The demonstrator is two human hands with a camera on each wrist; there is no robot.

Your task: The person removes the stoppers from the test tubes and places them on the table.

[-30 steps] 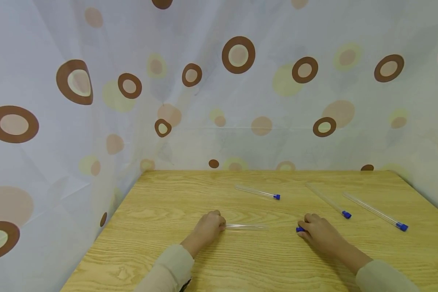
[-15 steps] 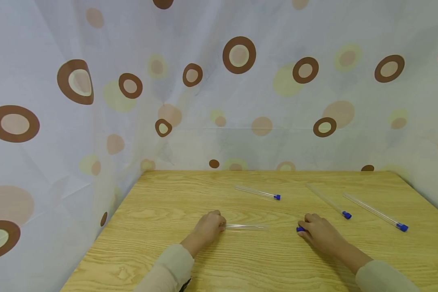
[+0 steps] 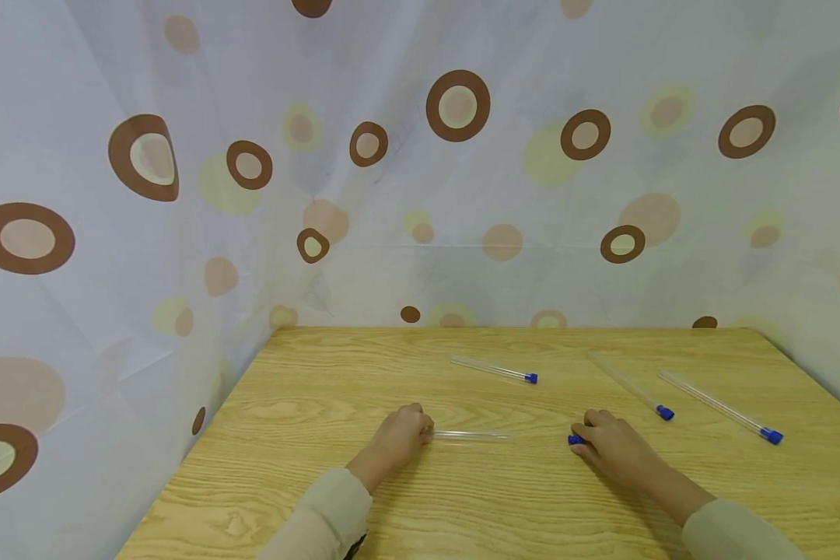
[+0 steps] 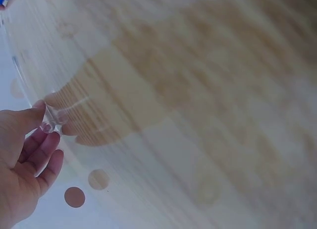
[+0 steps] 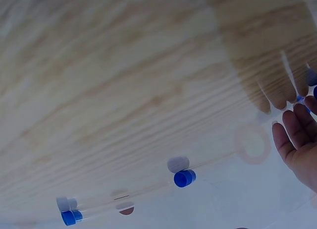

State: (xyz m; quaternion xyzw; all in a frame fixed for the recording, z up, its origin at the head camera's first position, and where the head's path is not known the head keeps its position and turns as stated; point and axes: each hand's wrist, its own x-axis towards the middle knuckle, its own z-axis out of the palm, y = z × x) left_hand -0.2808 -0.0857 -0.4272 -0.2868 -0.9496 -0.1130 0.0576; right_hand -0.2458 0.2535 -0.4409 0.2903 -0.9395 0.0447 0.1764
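Note:
In the head view my left hand [image 3: 395, 437] pinches one end of a clear uncapped test tube [image 3: 474, 435], which points right along the tabletop. The left wrist view shows the thumb and fingertips of that hand [image 4: 22, 159] around the tube's rounded end [image 4: 48, 126]. Across a gap to the right, my right hand [image 3: 617, 449] holds a blue cap [image 3: 575, 439] between thumb and fingers, low over the wood. At the right wrist view's edge, only part of this cap [image 5: 315, 92] shows beside the hand [image 5: 299, 147].
Behind the hands lies a capped tube [image 3: 493, 369]. Two more capped tubes, one [image 3: 626, 381] slanted beyond my right hand and another [image 3: 717, 403] farther right, rest on the wooden table [image 3: 287, 389]. A spotted curtain [image 3: 406, 187] hangs at the back and sides.

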